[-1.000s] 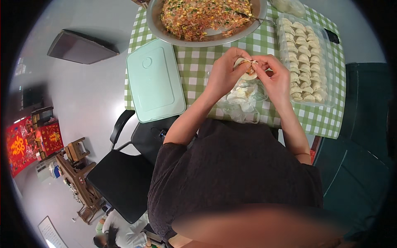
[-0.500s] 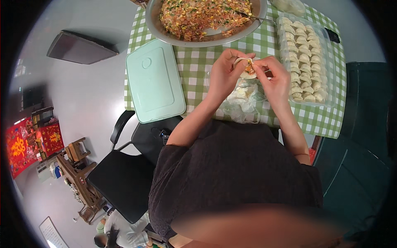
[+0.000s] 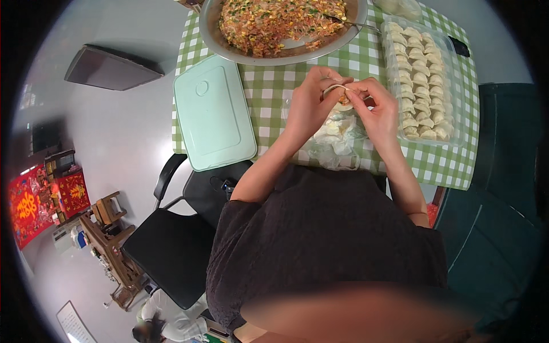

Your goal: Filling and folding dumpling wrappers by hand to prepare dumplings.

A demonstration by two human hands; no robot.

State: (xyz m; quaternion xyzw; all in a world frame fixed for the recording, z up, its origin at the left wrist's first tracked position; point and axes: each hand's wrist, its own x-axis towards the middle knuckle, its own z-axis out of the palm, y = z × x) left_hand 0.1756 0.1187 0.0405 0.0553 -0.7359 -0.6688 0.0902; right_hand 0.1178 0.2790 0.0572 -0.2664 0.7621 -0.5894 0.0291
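A partly folded dumpling (image 3: 342,104) with orange-brown filling showing is held above the table, between both hands. On its left, my left hand (image 3: 314,97) is closed on the wrapper's edge with thumb and fingers. From the right, my right hand (image 3: 374,103) pinches the wrapper's rim, its thumb and fingertips close to the left ones. Some of the dumpling is hidden behind the fingers. Just below the hands lies a clear plastic bag (image 3: 337,140) with pale wrappers or dough in it. To the right stands a clear plastic box (image 3: 457,123) with rows of folded dumplings (image 3: 421,80).
A large metal basin (image 3: 274,59) of chopped filling (image 3: 251,26) sits at the far side, a spoon handle (image 3: 361,26) over its rim. A pale green lid (image 3: 214,126) lies left on the checked tablecloth (image 3: 266,94). A black chair (image 3: 171,257) stands left; a person (image 3: 171,317) is farther back.
The fingertips of both hands have come closer together, and the wrapper is folded more over its filling. My right hand has shifted slightly left.
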